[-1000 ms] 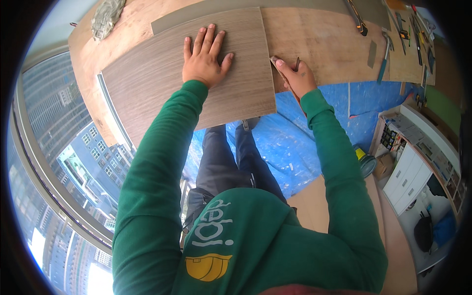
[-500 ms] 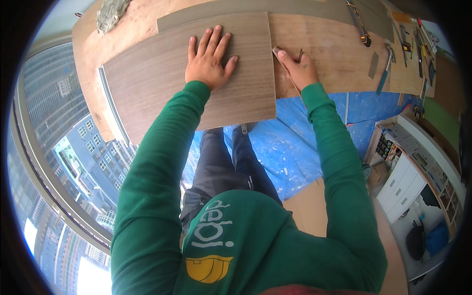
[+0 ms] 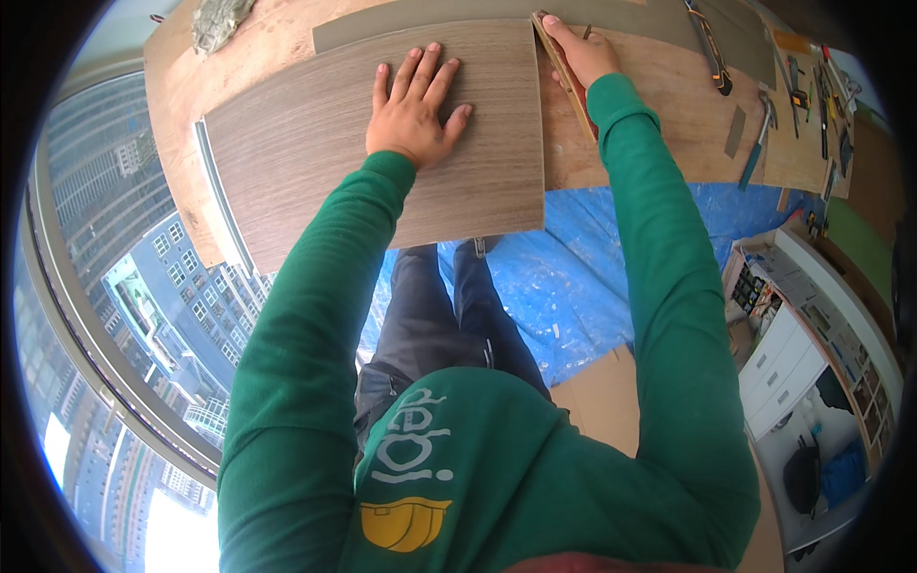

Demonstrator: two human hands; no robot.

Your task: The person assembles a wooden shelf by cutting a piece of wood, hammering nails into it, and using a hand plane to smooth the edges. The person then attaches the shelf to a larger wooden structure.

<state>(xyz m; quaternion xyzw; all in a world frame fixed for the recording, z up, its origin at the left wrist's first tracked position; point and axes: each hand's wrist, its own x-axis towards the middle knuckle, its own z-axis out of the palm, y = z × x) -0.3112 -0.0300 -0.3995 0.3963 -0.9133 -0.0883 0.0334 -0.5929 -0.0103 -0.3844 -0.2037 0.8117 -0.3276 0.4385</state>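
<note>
A wood-grain brown board [image 3: 315, 143] lies on the plywood work table [image 3: 650, 124]. Flat on its upper middle rests my left hand [image 3: 417, 107], fingers spread, nothing in it. My right hand [image 3: 585, 55] is closed round a long narrow wooden block [image 3: 564, 72], reddish along one side, held at the board's right edge near the far corner. The block's far end meets or nearly meets that edge; exact contact cannot be told. A small dark tip sticks out by the right fingers. The block's underside is hidden.
A utility knife [image 3: 708, 48] and a hammer [image 3: 757, 143] lie to the right, with several hand tools beyond. A crumpled grey cloth [image 3: 220, 24] sits at the far left. Blue plastic sheeting [image 3: 592, 277] hangs below the table's near edge. A window [image 3: 124, 267] is on the left.
My right hand has slid the wooden block away from me along the board's right edge, to the far corner. My left hand stays pressed on the board; the view has shifted slightly.
</note>
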